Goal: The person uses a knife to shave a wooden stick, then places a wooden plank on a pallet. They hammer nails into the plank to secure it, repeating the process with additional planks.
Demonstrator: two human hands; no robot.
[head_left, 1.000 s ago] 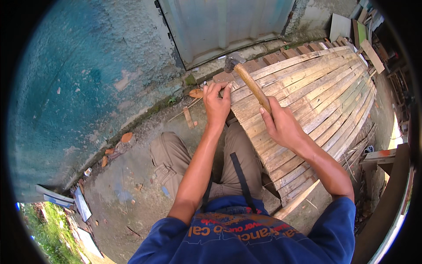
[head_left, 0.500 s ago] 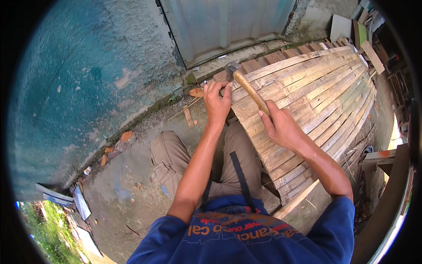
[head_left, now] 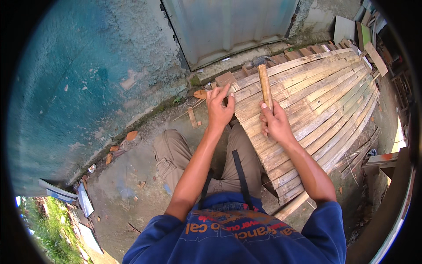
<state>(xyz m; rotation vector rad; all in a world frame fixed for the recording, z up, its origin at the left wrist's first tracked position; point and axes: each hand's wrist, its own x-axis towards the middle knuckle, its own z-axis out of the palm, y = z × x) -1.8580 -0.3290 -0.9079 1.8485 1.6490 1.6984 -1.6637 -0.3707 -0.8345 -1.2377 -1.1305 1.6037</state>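
My right hand (head_left: 276, 122) grips a hammer (head_left: 265, 83) by its wooden handle. The dark hammer head is raised over the far edge of a panel of split bamboo slats (head_left: 303, 94). At the panel's near left corner, my left hand (head_left: 220, 108) has its thumb and forefinger curled in toward the end of the outermost slat. Its other fingers are bent. Whatever sits between those fingertips is too small to make out.
Wooden blocks (head_left: 292, 55) line the panel's far side, below a metal door (head_left: 228, 26). A peeling blue-green wall (head_left: 88, 88) rises at the left. Dry leaves (head_left: 131, 136) and a wood offcut (head_left: 192, 117) lie on the concrete floor. Boards (head_left: 345, 30) lean at the far right.
The hammer has swung to the right and away from my left hand, its handle now more upright. The fingers of my left hand have shifted slightly at the slat's end.
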